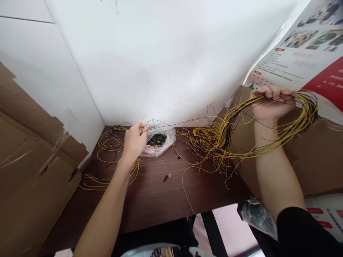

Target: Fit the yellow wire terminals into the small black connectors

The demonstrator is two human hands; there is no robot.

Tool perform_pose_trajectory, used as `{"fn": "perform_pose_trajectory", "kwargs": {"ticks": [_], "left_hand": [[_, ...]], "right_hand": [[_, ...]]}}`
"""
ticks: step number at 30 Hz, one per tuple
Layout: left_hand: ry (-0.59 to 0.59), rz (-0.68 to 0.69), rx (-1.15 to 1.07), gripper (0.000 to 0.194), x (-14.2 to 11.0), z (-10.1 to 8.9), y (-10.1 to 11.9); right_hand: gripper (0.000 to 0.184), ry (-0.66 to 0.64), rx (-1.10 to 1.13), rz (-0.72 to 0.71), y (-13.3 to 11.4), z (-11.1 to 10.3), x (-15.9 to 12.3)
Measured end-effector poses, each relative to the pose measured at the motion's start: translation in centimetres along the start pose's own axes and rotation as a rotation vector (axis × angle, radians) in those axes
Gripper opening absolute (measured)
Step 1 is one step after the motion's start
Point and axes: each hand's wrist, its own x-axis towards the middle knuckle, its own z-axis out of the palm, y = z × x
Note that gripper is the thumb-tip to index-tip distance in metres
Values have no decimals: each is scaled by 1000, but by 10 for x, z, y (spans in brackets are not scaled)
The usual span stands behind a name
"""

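My left hand (134, 138) is closed in a pinch on a thin dark wire (182, 124), which stretches rightward toward the pile. My right hand (272, 101), raised at the right, has its fingers wrapped round a bundle of yellow and black wires (232, 112) that loops over the wrist and hangs down. Below it lies a tangled heap of the same wires (205, 141) on the table. Just right of my left hand sits a clear plastic bag (169, 140) holding small black and yellow parts (157, 139).
Coiled yellow wires (105, 142) lie on the dark wooden table (150, 200) at the left. A small black part (165, 178) and a yellow ring (169, 175) lie mid-table. Cardboard (32, 142) stands at the left, more cardboard (318, 157) at the right, and a white wall (166, 64) behind.
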Motion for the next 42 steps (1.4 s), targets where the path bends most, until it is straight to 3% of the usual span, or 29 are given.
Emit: {"fn": "perform_pose_trajectory", "kwargs": {"ticks": [4, 6, 8, 12, 15, 21, 23, 28, 31, 33, 35, 37, 38, 40, 42], "left_hand": [[10, -32, -162, 11, 1, -3, 0], [37, -66, -365, 7, 2, -9, 6], [78, -72, -549, 5, 3, -17, 14], [153, 19, -726, 10, 4, -31, 30], [167, 61, -662, 10, 3, -30, 33], [164, 217, -318, 12, -8, -13, 29], [181, 287, -166, 15, -14, -9, 28], [170, 363, 0, 15, -29, -1, 16], [170, 328, 25, 13, -41, 4, 6], [172, 305, 22, 13, -52, 8, 0], [176, 282, 26, 12, -65, 11, -6], [172, 260, 53, 11, -78, 14, -13], [174, 251, 69, 11, -84, 16, -17], [131, 261, 120, 11, -96, 20, -26], [90, 327, 169, 13, -104, 25, -35]], "right_hand": [[26, -150, -1490, -278, -10, 4, 17], [18, -169, -2076, -342, -14, 3, 22], [12, -139, -2402, -266, -15, -1, 22], [17, -76, -2700, 31, -15, -17, 20], [18, 79, -2886, 35, -20, -29, 27], [15, 388, -3184, -283, -43, -34, 43], [12, 428, -3304, -336, -46, -32, 42], [12, 295, -3493, -107, -29, -29, 27], [14, 145, -3443, -180, -2, -34, 9], [16, -31, -3269, -179, 19, -45, -10], [21, -163, -2996, 19, 39, -65, -33], [29, -231, -2744, 460, 55, -93, -57], [32, -243, -2620, 614, 61, -109, -68], [37, -208, -2399, 756, 71, -142, -87], [42, -147, -2226, 762, 80, -172, -102]]}}
